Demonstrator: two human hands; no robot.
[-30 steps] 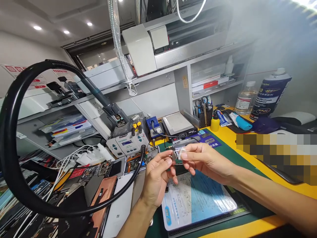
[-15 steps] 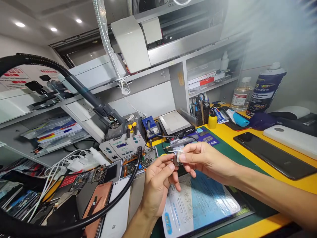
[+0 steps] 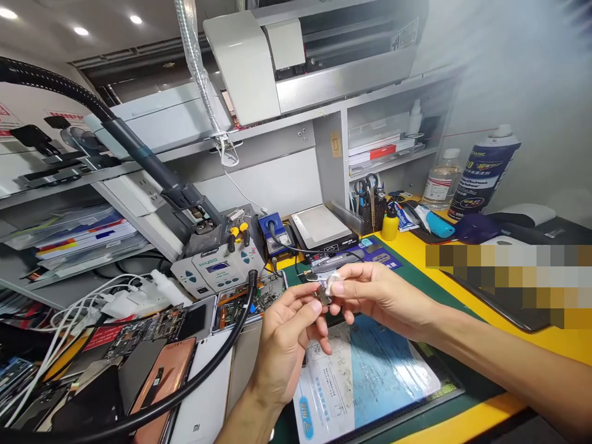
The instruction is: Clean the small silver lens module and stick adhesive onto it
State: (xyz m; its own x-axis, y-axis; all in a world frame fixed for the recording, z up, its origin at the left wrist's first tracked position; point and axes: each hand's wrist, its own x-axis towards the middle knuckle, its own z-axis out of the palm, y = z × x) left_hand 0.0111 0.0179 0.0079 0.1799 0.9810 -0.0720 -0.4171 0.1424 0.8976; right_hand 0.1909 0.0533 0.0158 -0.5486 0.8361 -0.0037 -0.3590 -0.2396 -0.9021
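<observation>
Pinching a small part (image 3: 325, 296) between thumb and fingertips, the left hand (image 3: 284, 333) holds it up near the middle of the view, above the surface (image 3: 499, 408) and near the right hand's fingers. What shows of the part is dark grey and metallic-looking, thin, with a squarish outline; a duller edge runs toward the left fingertips. Much of it is covered by the fingers, and it is too small for any finer marking to be told.

The right hand (image 3: 379, 297) grips a soft-looking white wad (image 3: 331, 281) between thumb and index finger, its other fingers curled loosely below. The wad is crumpled and pale, just beside the part's upper edge; whether the two touch cannot be told.

Below both hands lies a blue-and-white pad (image 3: 370, 376), glossy and scuffed with dark specks, resting on a green mat (image 3: 423, 293). Behind the fingers is a grey pen-shaped tool (image 3: 329, 261), and to the left, an opened device (image 3: 268, 293) shows its circuit parts, with an orange strip along one side.
</observation>
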